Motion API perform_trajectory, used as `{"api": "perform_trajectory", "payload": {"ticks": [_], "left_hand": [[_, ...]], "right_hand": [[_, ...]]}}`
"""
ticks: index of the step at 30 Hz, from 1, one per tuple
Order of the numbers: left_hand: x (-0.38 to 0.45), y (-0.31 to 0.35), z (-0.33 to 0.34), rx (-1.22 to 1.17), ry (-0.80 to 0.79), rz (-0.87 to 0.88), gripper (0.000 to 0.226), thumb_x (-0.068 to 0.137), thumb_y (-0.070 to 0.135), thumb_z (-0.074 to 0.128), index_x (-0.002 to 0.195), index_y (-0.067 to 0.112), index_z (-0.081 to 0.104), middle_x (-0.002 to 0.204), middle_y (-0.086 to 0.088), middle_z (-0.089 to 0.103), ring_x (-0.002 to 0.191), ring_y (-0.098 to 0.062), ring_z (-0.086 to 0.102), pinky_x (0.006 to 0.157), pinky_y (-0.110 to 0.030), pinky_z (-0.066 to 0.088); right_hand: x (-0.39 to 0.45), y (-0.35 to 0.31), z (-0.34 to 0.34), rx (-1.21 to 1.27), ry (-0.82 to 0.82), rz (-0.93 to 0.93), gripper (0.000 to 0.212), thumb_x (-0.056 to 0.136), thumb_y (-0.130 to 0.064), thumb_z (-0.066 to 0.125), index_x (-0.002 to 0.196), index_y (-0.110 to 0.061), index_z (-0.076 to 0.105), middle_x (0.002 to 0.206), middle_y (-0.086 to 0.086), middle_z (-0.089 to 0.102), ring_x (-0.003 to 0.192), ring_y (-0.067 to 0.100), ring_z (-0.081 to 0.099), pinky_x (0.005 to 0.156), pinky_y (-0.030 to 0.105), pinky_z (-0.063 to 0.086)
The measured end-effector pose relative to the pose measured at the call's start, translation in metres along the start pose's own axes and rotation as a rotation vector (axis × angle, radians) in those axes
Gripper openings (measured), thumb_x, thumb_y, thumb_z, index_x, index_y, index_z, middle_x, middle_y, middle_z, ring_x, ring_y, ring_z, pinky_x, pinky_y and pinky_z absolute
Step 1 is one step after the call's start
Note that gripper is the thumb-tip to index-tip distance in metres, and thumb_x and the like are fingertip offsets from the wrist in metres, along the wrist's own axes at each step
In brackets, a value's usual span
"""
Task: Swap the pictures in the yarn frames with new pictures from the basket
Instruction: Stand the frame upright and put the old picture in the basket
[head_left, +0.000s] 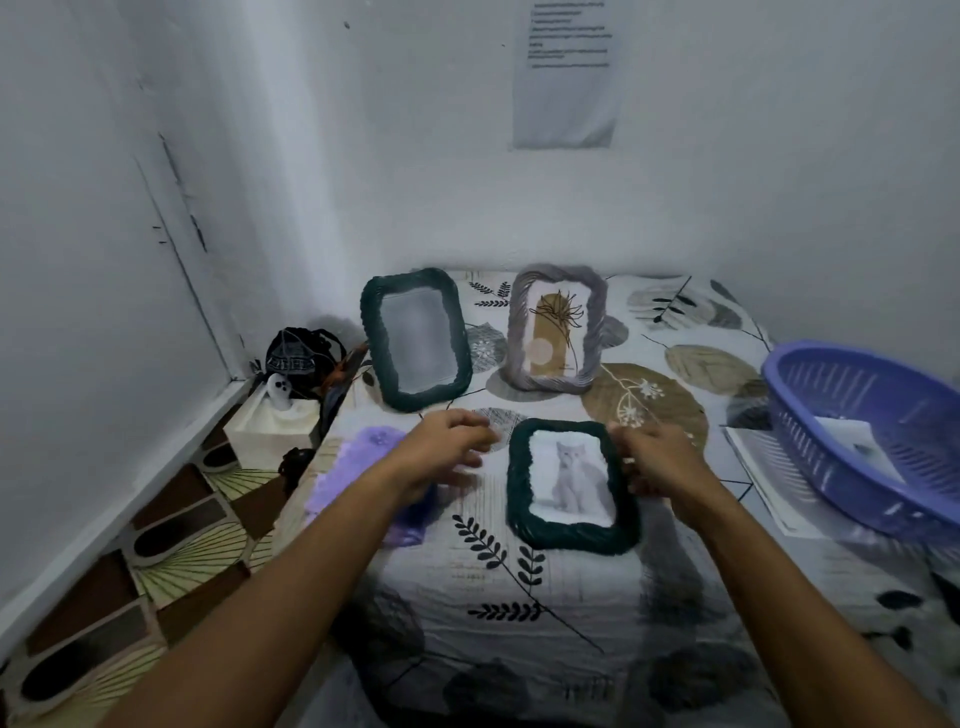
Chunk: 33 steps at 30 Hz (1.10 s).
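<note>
Head view: the only writing is on a sheet of paper (566, 73) taped high on the back wall, several lines of print too blurred to read.

On the leaf-patterned bedsheet (519, 613), a dark green yarn frame (571, 486) lies flat near the middle, holding a picture of a pale grey cat (576, 478) sitting upright. Behind it, two more frames stand leaning near the back wall: a second dark green frame (415, 340) on the left with a blank, greyish pane, and a grey yarn frame (558, 332) on the right holding a tan botanical print (553, 332). A fluffy purple frame (358, 478) lies flat at the bed's left edge, partly under the left forearm.

The left hand (447, 452) hovers just left of the flat green frame, fingers loosely curled and motion-blurred, holding nothing that can be seen. The right hand (657, 457) is at the frame's right edge, fingers curled toward the yarn rim; whether they grip it or only touch it cannot be told.

The blue-violet plastic basket (852, 384) sits at the bed's right side, well apart from the frame, with pictures inside (857, 441) and white papers (758, 467) under it. Bare sheet lies open in front of the flat frame; the bed's left edge drops to a patterned floor (156, 545), where a box (272, 421) and a black bag (301, 358) sit in the corner.
</note>
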<state>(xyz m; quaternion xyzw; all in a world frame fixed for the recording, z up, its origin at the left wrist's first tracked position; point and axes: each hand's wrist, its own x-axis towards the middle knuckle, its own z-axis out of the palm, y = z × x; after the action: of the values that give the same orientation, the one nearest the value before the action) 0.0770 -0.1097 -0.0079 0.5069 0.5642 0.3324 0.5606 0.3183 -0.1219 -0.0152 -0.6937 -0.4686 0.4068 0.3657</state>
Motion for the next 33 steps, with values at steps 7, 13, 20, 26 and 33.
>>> {"api": "perform_trajectory", "payload": {"ticks": [7, 13, 20, 26, 33], "left_hand": [[0.009, -0.003, 0.057, -0.021, 0.049, -0.074, 0.018, 0.094, 0.034, 0.057, 0.092, 0.017, 0.06, 0.079, -0.001, 0.06, 0.061, -0.012, 0.05, 0.049, -0.02, 0.034], [0.011, 0.0, 0.064, -0.302, 0.191, -0.091, 0.014, 0.091, 0.008, 0.058, 0.105, 0.008, 0.06, 0.078, -0.005, 0.063, 0.05, -0.012, 0.056, 0.034, -0.017, 0.036], [0.019, 0.014, 0.064, -0.593, 0.121, 0.041, 0.028, 0.085, -0.013, 0.055, 0.107, 0.003, 0.06, 0.095, -0.011, 0.064, 0.072, -0.018, 0.062, 0.054, -0.024, 0.054], [0.044, 0.044, 0.08, -0.299, -0.092, -0.015, 0.036, 0.097, 0.04, 0.05, 0.111, 0.01, 0.062, 0.104, -0.01, 0.069, 0.096, -0.026, 0.064, 0.077, -0.041, 0.054], [0.096, 0.078, 0.118, -0.432, -0.261, 0.062, 0.05, 0.097, 0.051, 0.04, 0.121, 0.012, 0.058, 0.104, -0.009, 0.072, 0.101, -0.026, 0.065, 0.09, -0.044, 0.051]], "right_hand": [[-0.005, 0.02, 0.001, 0.033, 0.04, 0.034, 0.03, 0.092, -0.031, 0.057, 0.09, -0.003, 0.067, 0.091, 0.017, 0.07, 0.083, 0.027, 0.065, 0.086, 0.043, 0.052], [0.0, 0.021, -0.004, 0.514, 0.088, 0.176, 0.034, 0.087, 0.004, 0.059, 0.12, -0.001, 0.058, 0.103, 0.015, 0.064, 0.094, 0.027, 0.06, 0.075, 0.035, 0.051], [0.001, 0.002, -0.036, 0.711, -0.125, 0.092, 0.018, 0.086, 0.011, 0.054, 0.092, -0.004, 0.062, 0.081, 0.013, 0.064, 0.074, 0.023, 0.058, 0.063, 0.034, 0.047], [0.016, -0.017, -0.08, 0.705, -0.141, -0.007, 0.023, 0.085, 0.011, 0.056, 0.097, -0.007, 0.063, 0.084, 0.011, 0.066, 0.075, 0.023, 0.06, 0.065, 0.035, 0.049], [0.048, -0.028, -0.117, 0.585, -0.078, -0.055, 0.025, 0.082, 0.014, 0.058, 0.099, -0.003, 0.064, 0.088, 0.013, 0.068, 0.077, 0.025, 0.064, 0.067, 0.036, 0.052]]}}
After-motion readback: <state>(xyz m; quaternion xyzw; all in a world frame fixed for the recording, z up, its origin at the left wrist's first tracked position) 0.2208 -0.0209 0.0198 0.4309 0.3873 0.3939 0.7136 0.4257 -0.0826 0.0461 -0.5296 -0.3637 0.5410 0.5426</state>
